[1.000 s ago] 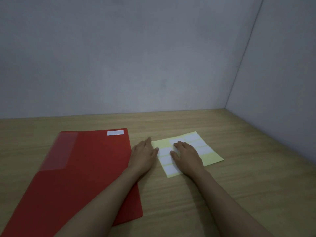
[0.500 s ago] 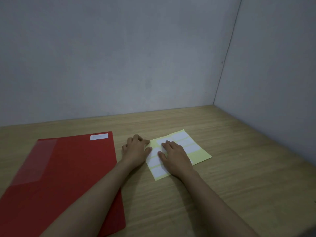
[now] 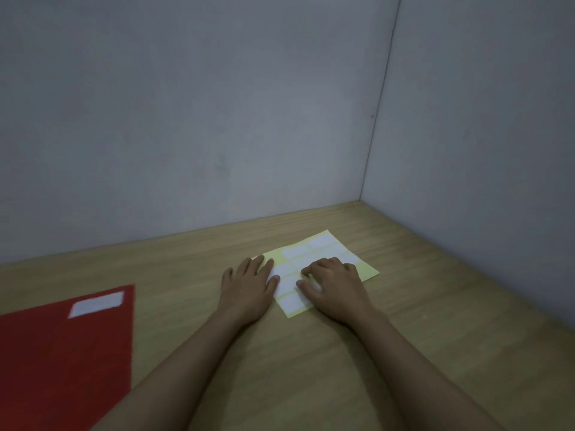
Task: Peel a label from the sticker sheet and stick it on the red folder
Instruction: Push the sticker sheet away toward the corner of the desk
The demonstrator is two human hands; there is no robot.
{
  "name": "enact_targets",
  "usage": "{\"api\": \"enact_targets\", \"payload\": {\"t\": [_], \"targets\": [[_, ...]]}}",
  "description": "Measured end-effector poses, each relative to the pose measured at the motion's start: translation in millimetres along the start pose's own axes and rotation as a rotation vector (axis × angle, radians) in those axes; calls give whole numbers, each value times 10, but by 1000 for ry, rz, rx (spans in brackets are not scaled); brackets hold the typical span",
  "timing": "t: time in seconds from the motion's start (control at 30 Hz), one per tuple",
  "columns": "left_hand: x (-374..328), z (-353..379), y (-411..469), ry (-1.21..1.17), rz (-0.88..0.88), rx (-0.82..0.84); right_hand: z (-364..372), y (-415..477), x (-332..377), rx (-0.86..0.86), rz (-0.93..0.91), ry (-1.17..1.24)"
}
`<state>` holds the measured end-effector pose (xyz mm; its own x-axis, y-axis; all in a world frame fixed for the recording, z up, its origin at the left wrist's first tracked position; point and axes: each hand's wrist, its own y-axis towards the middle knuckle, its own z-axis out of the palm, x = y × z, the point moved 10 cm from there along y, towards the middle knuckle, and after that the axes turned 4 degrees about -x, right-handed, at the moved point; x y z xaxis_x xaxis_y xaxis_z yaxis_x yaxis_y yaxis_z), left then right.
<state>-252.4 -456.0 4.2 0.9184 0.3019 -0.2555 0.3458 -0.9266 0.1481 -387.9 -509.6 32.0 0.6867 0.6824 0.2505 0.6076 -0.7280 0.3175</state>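
Observation:
A yellow sticker sheet [image 3: 367,269] with several white labels lies flat on the wooden table, right of centre. My left hand [image 3: 247,287] rests palm down on the sheet's left edge, fingers spread. My right hand [image 3: 334,284] lies on the middle of the sheet with its fingers curled down onto the labels; I cannot tell whether a label is lifted. The red folder [image 3: 62,353] lies at the lower left, apart from both hands, with one white label [image 3: 96,304] stuck near its top right corner.
The wooden table [image 3: 435,353] runs into a corner of two grey walls [image 3: 217,119] behind and to the right. Bare wood separates the folder from the sheet.
The view has swung to the right, so the folder now sits at the frame's lower left. My hands stay on the sheet; the right fingers have curled in more.

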Motion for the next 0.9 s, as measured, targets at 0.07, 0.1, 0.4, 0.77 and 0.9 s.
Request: {"api": "enact_targets", "payload": {"t": [0.07, 0.1, 0.4, 0.77, 0.9], "targets": [[-153, 61, 311, -34, 10, -17, 61, 151, -279, 67, 58, -24], [-220, 81, 455, -57, 14, -36, 97, 233, -421, 102, 98, -25], [-515, 307, 1328, -44, 33, -93, 348, 1105, -1339, 145, 272, -20], [-290, -44, 873, -364, -51, -209, 180, 947, -798, -72, 113, 141], [74, -398, 289, -366, -103, -259, 177, 643, -36, -74, -7, 259]]}}
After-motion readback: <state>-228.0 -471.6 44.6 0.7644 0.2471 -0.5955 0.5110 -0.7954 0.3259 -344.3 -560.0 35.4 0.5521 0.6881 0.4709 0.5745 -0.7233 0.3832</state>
